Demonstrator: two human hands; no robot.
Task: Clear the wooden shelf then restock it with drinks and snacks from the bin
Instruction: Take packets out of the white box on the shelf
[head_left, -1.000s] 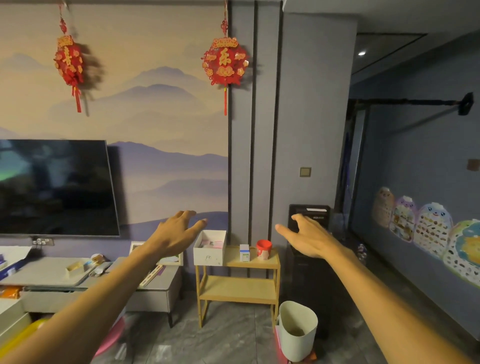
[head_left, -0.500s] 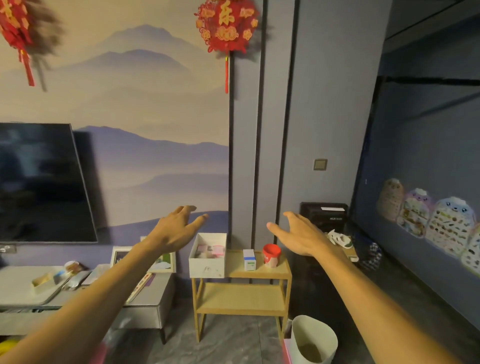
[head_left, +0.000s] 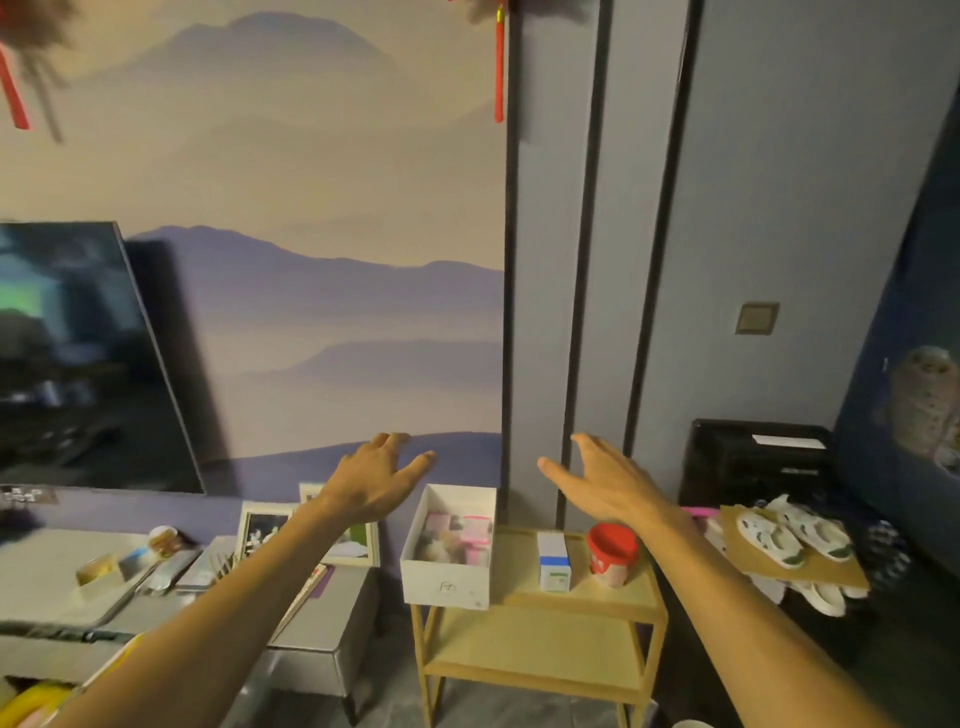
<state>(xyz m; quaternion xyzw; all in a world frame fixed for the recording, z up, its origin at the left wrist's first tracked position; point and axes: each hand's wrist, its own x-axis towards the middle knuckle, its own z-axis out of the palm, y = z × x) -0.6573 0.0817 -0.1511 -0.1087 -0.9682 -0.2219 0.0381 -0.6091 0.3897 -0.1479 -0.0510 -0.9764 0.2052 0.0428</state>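
A small two-tier wooden shelf (head_left: 582, 597) stands against the wall. On its top sit a white open box (head_left: 447, 584) with pink items inside, a small white-and-blue carton (head_left: 554, 564) and a red cup (head_left: 613, 553). The lower tier is bare. My left hand (head_left: 376, 480) hovers with fingers spread, above and left of the box. My right hand (head_left: 605, 480) hovers with fingers spread above the carton and cup. Neither hand touches anything.
A grey TV cabinet (head_left: 322, 623) with photo frames and clutter stands left of the shelf under a wall TV (head_left: 88, 358). A black unit (head_left: 753, 457) and a cardboard sheet with white shoes (head_left: 795, 535) lie to the right. A white bin rim (head_left: 693, 724) shows below.
The view has moved closer to the shelf and tilted down. Both hands have come nearer together over the shelf top, still holding nothing.
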